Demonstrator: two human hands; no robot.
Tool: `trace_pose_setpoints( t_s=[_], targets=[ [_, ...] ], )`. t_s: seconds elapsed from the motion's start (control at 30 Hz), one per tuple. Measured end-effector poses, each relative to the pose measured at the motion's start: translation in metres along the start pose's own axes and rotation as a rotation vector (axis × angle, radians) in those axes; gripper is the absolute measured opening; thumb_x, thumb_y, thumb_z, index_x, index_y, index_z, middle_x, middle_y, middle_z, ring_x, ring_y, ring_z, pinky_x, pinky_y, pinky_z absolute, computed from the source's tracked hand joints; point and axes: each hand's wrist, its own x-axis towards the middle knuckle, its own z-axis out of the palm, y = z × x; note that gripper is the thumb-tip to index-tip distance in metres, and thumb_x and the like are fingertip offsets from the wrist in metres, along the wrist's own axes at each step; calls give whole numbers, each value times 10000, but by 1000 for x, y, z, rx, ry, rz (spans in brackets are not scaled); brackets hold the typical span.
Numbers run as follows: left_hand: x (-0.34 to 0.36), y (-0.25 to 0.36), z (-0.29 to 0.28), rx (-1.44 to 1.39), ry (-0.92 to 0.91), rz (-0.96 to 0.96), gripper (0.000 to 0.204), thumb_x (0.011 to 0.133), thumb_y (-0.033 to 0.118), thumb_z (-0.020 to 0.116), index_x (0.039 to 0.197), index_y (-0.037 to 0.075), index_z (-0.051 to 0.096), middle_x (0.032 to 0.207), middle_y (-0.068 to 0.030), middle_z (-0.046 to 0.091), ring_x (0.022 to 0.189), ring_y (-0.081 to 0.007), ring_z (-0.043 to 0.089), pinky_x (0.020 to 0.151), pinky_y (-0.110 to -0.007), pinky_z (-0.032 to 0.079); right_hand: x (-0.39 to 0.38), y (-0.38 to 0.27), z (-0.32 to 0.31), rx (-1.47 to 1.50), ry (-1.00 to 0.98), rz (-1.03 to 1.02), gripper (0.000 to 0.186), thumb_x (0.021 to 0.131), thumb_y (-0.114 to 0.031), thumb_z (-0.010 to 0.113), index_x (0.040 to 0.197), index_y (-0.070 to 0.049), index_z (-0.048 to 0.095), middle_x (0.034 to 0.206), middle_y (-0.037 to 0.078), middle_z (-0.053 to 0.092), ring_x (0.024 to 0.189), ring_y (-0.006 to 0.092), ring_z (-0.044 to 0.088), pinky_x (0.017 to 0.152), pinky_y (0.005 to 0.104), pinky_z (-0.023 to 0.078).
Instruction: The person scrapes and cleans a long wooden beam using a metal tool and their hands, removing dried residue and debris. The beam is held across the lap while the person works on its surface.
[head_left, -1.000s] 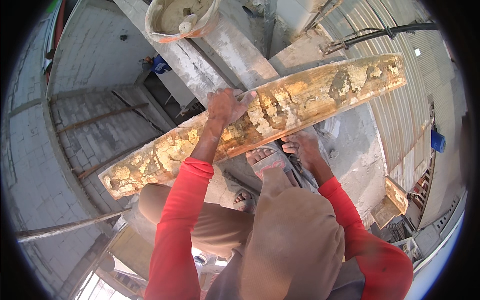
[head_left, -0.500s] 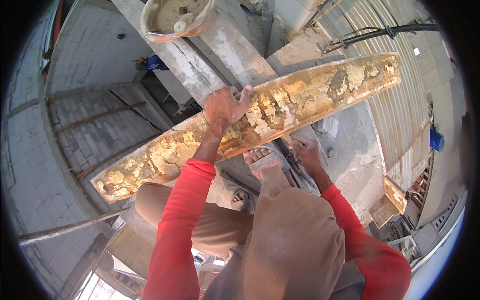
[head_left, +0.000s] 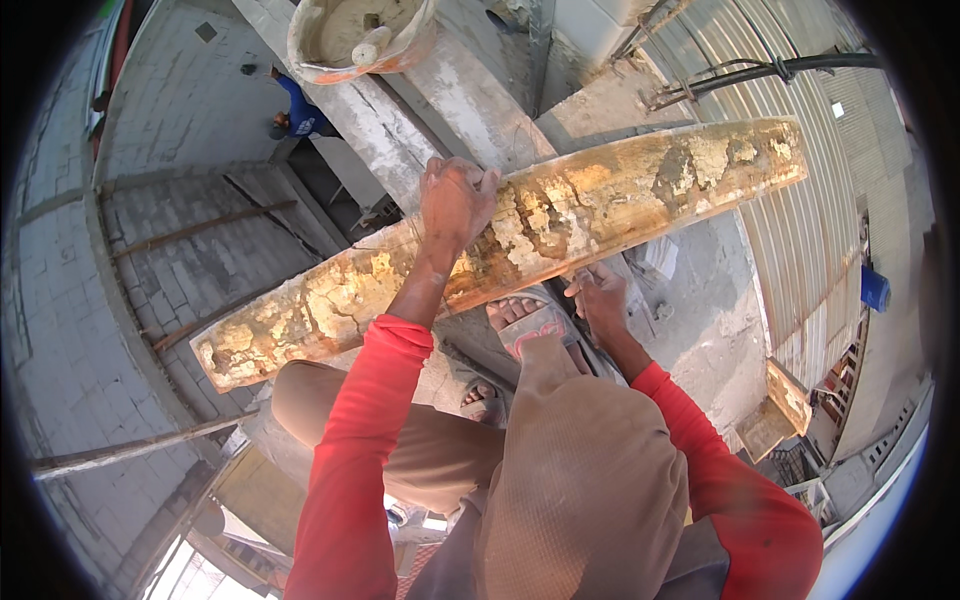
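One mortar-crusted wooden plank (head_left: 600,215), slanting crosswise just beyond sandalled feet (head_left: 545,326). Left hand (head_left: 456,208) clamped on its far edge; right hand (head_left: 603,300) apart from left, curled beside near edge, cannot tell whether gripping anything. Steadiness probably best served by firm left hold, right fingers clear of underside. Counted: two hands, two feet, one mortar bucket (head_left: 340,75), one blue-shirted co-worker (head_left: 303,112).

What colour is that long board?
The board is yellowish-brown with pale patches, clearest in the head view.
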Motion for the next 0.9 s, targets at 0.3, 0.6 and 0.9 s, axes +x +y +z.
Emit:
trace_pose_setpoints(
  t_s=[0.3,0.6,0.9],
  targets=[
    [69,53,15,-34,-316,-329,644,939,518,786,1200,-70,747,1197,-287,775,1150,-441,750,979,-487,595,-3,-4,-6,-287,12,-103,258,1104,-192,629,1045,19,765,709,18,652,551,47,467,490,273,353],
    [70,65,39,22,-213,-208,414,933,285,708,1185,-38,767,1151,-267,789,1096,-435,765,980,-494,597,-10,-15,-20,-503,-29,-195,277,1054,-175,645,975,72,741,707,79,684,629,85,498,571,342,403],
    [68,32,59,-349,-41,-303,284,982,252,713,1043,-16,785,895,-175,823,863,-301,809,873,-434,614,-37,-11,-44,-379,-93,17,271,1070,-165,629,1050,58,782,762,45,711,600,98,597,541,296,469]
  ],
)
